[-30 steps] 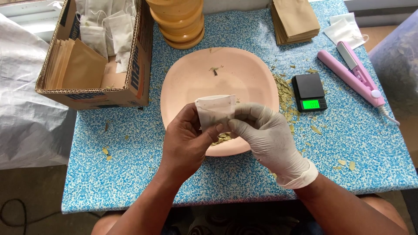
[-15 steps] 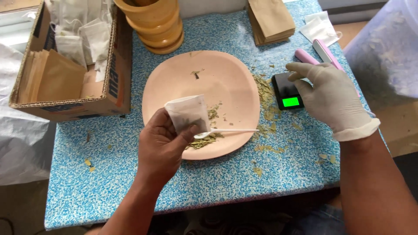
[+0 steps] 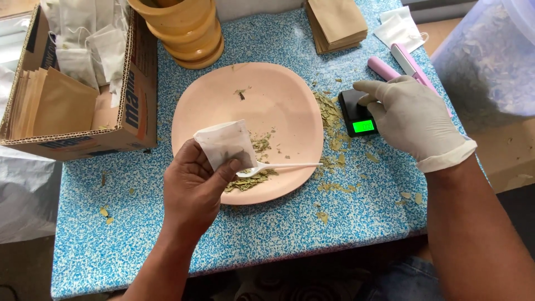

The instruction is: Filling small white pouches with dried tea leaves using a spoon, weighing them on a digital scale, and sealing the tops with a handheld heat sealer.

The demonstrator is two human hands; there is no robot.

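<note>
Two hands were at work over a blue speckled table [image 3: 267,234]. At about eight o'clock from the pink plate [image 3: 278,100], the bare left hand [image 3: 192,192] held a small white filter bag [image 3: 225,144], pinched between thumb and fingers at its lower edge, the bag raised over the plate's near-left rim. Inside the plate lay a scatter of dried green leaves [image 3: 251,178] and a white plastic spoon [image 3: 278,167], its bowl among the leaves and its handle pointing toward three o'clock, touched by neither hand.

At three o'clock from the plate, the gloved right hand [image 3: 415,120] rested with loosely curled fingers on a small black pocket scale [image 3: 359,114] whose green display was lit; whether the fingers gripped the scale or only touched it could not be told. Just beyond the scale, toward one o'clock, lay a pink heat sealer [image 3: 390,67], partly hidden by the glove.

At twelve o'clock stood a stack of yellow-brown bowls [image 3: 184,30], and at one o'clock a pile of brown paper pouches [image 3: 337,22]. At ten o'clock sat a cardboard box [image 3: 134,106] holding more brown pouches and white bags. Loose leaf crumbs dotted the table between plate and scale.
</note>
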